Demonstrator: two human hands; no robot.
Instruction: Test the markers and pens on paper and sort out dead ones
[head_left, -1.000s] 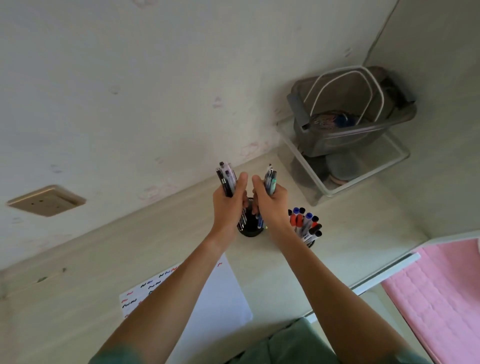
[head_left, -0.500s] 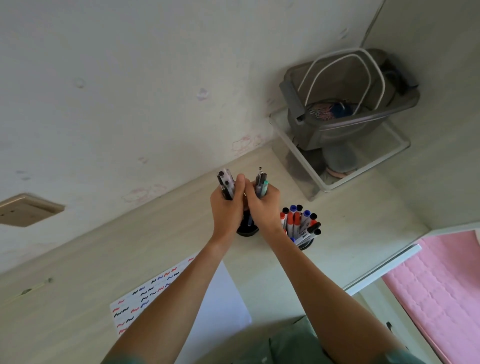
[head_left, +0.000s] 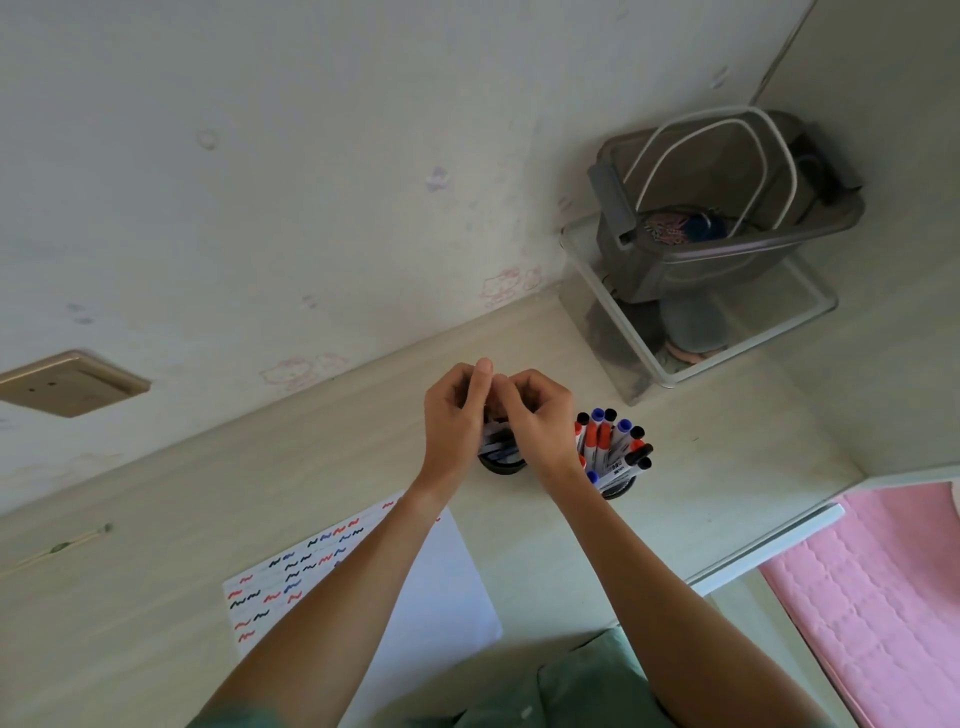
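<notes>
**Settling the pens into the black cup**

Taking the black cup (head_left: 500, 462) as my landmark and going left to right: down and to the left of it, the test paper (head_left: 363, 587) is lying flat, showing rows of red, blue and black squiggles. My left hand (head_left: 454, 415) and right hand (head_left: 537, 415) are meeting right over the cup, fingers curled around the bundle of pens (head_left: 496, 444) standing inside it; how tightly each hand is gripping I cannot tell, since my knuckles are hiding the tops. These pens are looking light, stiff and slick, so I am judging that a loose bundle will fan out and slip; holding them low, near the cup's rim, seems safest. Just right of the cup, the marker cup (head_left: 618, 486) is standing close to my right wrist, and a careless elbow could tip it. Farther right and behind, a grey bin (head_left: 727, 260) is sitting in a clear tray (head_left: 613, 332).
</notes>
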